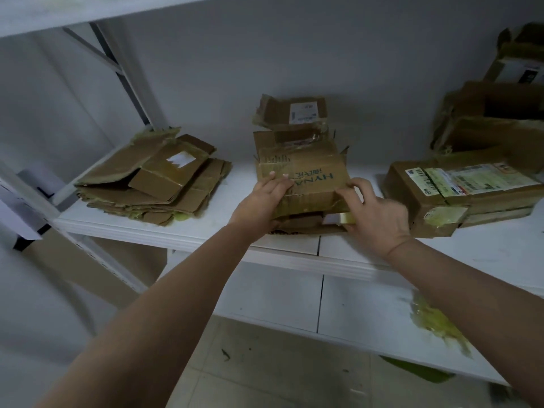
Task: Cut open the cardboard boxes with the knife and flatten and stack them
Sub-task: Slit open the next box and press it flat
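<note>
A brown cardboard box (306, 172) with blue print and tape stands in the middle of the white shelf (141, 228). My left hand (262, 201) lies on its top left with straight fingers, thumb down the front. My right hand (374, 213) grips the box's front right corner, fingers curled round the edge. A smaller box (294, 113) with a white label sits behind it. A stack of flattened cardboard (153, 178) lies at the left of the shelf. No knife is in view.
Taped boxes with labels (459, 189) stand at the right, with more piled boxes (494, 113) behind them. A lower white shelf (353, 307) carries a scrap of yellowish tape (438, 325). A shelf post (126, 75) rises at the left.
</note>
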The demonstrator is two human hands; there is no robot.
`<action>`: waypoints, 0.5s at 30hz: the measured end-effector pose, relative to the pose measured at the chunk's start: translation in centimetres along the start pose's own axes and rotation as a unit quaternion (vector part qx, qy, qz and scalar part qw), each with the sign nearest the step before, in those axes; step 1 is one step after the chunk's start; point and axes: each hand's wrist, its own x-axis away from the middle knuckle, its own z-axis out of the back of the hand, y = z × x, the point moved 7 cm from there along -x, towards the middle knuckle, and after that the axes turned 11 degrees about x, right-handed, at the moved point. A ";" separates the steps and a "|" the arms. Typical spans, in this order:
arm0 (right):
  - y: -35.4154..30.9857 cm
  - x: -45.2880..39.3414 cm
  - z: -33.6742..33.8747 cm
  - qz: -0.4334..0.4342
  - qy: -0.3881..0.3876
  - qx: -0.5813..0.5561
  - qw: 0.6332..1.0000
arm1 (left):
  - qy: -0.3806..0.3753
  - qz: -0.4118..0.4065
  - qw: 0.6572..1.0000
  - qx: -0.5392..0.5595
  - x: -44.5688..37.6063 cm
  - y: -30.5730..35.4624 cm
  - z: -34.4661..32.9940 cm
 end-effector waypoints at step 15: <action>-0.6 -1.4 -1.0 -0.065 -0.002 0.043 0.997 | 0.121 -0.083 0.984 -0.099 1.6 0.6 1.0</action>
